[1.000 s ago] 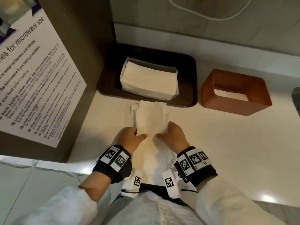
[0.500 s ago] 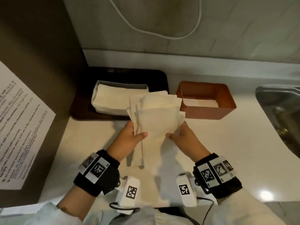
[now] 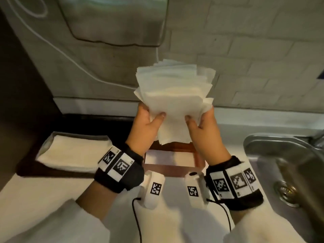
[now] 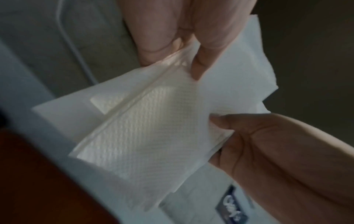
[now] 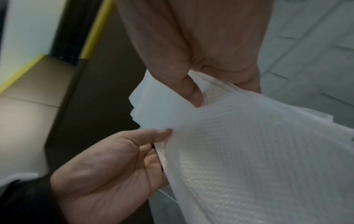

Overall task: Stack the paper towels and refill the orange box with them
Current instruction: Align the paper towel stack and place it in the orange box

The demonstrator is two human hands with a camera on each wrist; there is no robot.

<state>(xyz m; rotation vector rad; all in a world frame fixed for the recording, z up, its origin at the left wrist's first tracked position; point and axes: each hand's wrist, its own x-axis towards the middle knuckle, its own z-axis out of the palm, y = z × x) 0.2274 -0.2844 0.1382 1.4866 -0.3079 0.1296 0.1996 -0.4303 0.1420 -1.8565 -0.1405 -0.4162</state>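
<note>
since the paper towels (image 3: 172, 95) look light, limp and ragged-edged, the left hand (image 3: 147, 127) and right hand (image 3: 204, 128) pinch their sides over the orange box (image 3: 175, 170).

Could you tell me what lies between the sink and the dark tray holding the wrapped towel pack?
The orange box sits on the counter between the sink and the dark tray, partly hidden by the wrists; the head view shows this.

White countertop (image 3: 226, 142) carries dark rectangular tray (image 3: 29, 163), orange open-top box (image 3: 175, 170); steel sink (image 3: 287, 165) set in right.
</note>
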